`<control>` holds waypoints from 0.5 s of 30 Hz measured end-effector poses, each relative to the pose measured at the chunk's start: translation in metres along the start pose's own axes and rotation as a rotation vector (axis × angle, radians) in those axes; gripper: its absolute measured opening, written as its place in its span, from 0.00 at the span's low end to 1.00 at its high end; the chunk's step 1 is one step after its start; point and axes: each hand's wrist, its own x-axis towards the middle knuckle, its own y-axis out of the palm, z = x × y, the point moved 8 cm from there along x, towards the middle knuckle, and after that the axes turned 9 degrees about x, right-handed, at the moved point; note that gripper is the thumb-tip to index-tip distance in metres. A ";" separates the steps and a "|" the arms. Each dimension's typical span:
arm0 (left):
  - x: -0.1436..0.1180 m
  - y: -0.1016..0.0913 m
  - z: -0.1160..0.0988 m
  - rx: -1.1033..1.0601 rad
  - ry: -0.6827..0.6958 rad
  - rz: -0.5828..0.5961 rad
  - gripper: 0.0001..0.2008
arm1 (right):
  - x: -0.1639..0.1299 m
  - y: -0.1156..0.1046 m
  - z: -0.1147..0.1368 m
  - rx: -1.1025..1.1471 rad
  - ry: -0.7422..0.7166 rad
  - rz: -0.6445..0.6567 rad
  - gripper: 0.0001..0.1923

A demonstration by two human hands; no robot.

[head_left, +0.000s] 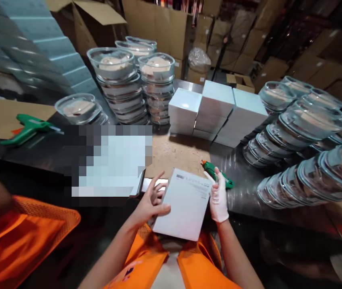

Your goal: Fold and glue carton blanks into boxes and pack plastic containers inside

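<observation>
My bare left hand (150, 202) lies fingers spread on the white box (186, 204) at the table's near edge; my gloved right hand (218, 198) presses flat against its right side. A green glue gun (219, 176) lies just behind. Farther off, stacked white boxes (216, 112) sit between stacks of lidded clear bowls (123, 80) holding something pale tan.

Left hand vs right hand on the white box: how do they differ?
The left hand is bare; the right hand wears a white glove. The left hand lies on the white box at its left edge with fingers spread; the right hand sits at the box's right edge, by a green glue gun lying on the table. Whether the right hand grips that gun is unclear. Both hands touch the same box, held close to the orange vest.
</observation>
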 end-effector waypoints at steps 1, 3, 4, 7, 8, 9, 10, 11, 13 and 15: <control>0.000 -0.007 -0.001 -0.037 0.004 -0.078 0.57 | -0.004 -0.005 0.007 -0.104 -0.108 -0.016 0.38; 0.000 -0.017 -0.007 -0.078 0.027 -0.234 0.52 | -0.021 -0.002 0.030 -0.338 -0.417 0.024 0.38; 0.000 -0.020 -0.010 -0.082 0.038 -0.306 0.50 | -0.032 0.008 0.038 -0.453 -0.565 0.102 0.38; 0.003 -0.024 -0.022 -0.077 0.061 -0.471 0.46 | -0.055 0.047 0.043 -0.730 -0.837 0.409 0.33; 0.005 -0.023 -0.025 -0.085 0.063 -0.491 0.47 | -0.055 0.056 0.043 -0.786 -0.886 0.456 0.29; 0.006 -0.022 -0.027 -0.100 0.068 -0.498 0.48 | -0.052 0.062 0.043 -0.816 -0.926 0.467 0.26; 0.007 -0.022 -0.029 -0.120 0.073 -0.493 0.51 | -0.046 0.067 0.044 -0.814 -0.972 0.462 0.24; 0.006 -0.022 -0.030 -0.141 0.081 -0.480 0.54 | -0.038 0.070 0.046 -0.788 -1.018 0.453 0.23; 0.002 -0.025 -0.033 -0.162 0.109 -0.461 0.59 | -0.011 0.075 0.050 -0.726 -1.036 0.453 0.24; -0.006 -0.032 -0.034 -0.156 0.138 -0.455 0.58 | 0.031 0.084 0.054 -0.708 -0.937 0.469 0.26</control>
